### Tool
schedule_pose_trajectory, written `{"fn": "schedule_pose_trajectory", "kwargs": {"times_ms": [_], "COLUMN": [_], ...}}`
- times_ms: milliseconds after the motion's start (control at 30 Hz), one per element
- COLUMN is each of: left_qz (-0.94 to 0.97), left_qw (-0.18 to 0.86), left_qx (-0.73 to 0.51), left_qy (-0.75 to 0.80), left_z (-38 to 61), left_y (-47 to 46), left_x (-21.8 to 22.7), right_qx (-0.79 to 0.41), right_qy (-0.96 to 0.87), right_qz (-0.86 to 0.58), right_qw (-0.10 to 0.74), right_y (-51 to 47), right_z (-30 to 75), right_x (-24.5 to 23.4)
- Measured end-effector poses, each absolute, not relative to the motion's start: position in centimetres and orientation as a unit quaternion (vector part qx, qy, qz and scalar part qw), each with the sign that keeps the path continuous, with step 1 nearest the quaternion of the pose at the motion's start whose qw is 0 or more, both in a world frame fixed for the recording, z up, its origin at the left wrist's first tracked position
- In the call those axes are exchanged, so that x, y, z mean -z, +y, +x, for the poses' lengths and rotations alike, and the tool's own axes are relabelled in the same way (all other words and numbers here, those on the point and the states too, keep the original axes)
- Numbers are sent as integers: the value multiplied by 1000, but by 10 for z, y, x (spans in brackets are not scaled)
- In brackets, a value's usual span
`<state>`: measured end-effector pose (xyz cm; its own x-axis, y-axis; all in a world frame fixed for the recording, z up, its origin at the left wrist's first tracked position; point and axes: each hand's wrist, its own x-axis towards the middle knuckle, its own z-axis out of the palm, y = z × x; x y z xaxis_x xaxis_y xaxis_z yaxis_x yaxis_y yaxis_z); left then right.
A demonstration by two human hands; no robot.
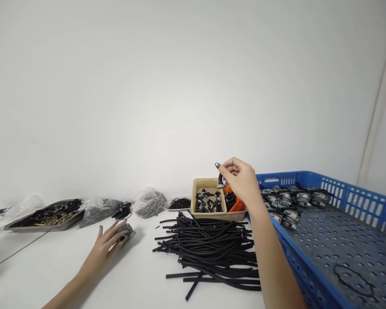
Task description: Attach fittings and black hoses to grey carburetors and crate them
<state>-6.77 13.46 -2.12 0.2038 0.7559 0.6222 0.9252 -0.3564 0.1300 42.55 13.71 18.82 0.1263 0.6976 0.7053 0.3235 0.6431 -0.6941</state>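
My right hand is raised above the beige tray, its fingers pinched on a small black curved hose piece with a metal clip. My left hand rests on the white table, fingers laid over a small grey metal part. A heap of black rubber hose lengths lies between the two hands. The beige tray holds several short clipped hose pieces.
A blue perforated crate at the right holds several grey metal parts and a black ring. An orange basket sits in the beige tray. Plastic bags of small parts and a dark tray line the back left.
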Motion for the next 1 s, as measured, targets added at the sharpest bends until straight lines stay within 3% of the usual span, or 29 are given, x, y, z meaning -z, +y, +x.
{"fn": "schedule_pose_trajectory", "kwargs": {"times_ms": [133, 200, 400, 600, 767, 1000], "left_qz": [-686, -701, -678, -555, -539, -679], "left_qw": [-87, -141, -114, -162, -181, -164], "left_qx": [407, 398, 418, 461, 537, 552], "left_qy": [-596, -575, -594, -673, -623, -456], "left_z": [-14, 9, 54, 80, 109, 192], "left_y": [126, 118, 100, 93, 91, 91], "left_x": [13, 9, 19, 9, -34, -130], "right_qx": [-134, -131, -123, -132, -238, -426], "right_qy": [-647, -650, -654, -659, -651, -576], "right_qz": [-402, -404, -412, -407, -349, -206], "right_qw": [634, 630, 623, 618, 631, 667], "right_y": [139, 139, 140, 138, 141, 146], "right_z": [423, 422, 418, 415, 403, 374], "right_x": [-188, -187, -186, -186, -185, -182]}}
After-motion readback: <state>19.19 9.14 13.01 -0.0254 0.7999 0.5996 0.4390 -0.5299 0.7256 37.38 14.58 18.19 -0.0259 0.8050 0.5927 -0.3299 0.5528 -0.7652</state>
